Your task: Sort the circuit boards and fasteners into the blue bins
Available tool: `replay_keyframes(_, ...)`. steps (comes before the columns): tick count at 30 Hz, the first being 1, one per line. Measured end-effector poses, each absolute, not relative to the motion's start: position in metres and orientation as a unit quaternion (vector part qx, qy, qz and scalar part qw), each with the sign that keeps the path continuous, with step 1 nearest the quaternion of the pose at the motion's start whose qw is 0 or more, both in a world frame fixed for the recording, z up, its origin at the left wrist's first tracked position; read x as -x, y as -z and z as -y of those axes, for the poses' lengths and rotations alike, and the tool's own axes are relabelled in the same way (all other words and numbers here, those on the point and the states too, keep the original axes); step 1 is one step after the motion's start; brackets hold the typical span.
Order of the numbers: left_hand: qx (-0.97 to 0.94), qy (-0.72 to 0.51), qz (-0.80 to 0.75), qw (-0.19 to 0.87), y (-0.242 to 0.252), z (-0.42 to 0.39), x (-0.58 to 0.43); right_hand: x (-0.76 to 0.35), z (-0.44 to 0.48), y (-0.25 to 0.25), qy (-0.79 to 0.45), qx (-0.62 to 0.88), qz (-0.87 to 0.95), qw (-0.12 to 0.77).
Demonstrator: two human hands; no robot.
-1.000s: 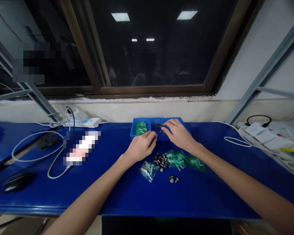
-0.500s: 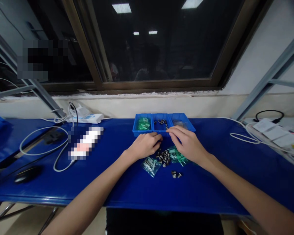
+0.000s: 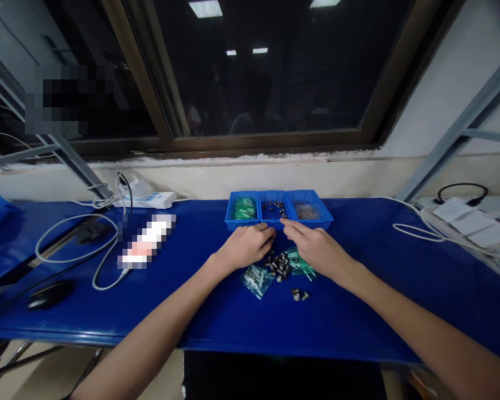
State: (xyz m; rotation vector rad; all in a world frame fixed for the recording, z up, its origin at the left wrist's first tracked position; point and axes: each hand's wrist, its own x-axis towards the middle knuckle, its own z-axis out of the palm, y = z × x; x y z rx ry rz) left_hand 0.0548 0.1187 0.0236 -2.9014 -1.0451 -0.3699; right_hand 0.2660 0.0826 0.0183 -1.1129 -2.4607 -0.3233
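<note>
Nearest, two loose dark metal studs (image 3: 299, 295) lie apart from the heap of small dark metal parts (image 3: 278, 265), which sits between both hands. Over it, the right hand (image 3: 316, 250) has drawn back from the blue three-compartment plastic tray (image 3: 237, 224), palm down, fingers loosely extended. The left hand (image 3: 245, 245) stays curled. Whether either pinches a part, I cannot tell.
</note>
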Motion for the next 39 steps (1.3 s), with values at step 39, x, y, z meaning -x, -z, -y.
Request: replay_keyframes(39,0.945,0.12,0.277,-0.127,-0.036,-0.12,-0.051,-0.27,-0.085,-0.024,0.055,0.369,0.86,0.348)
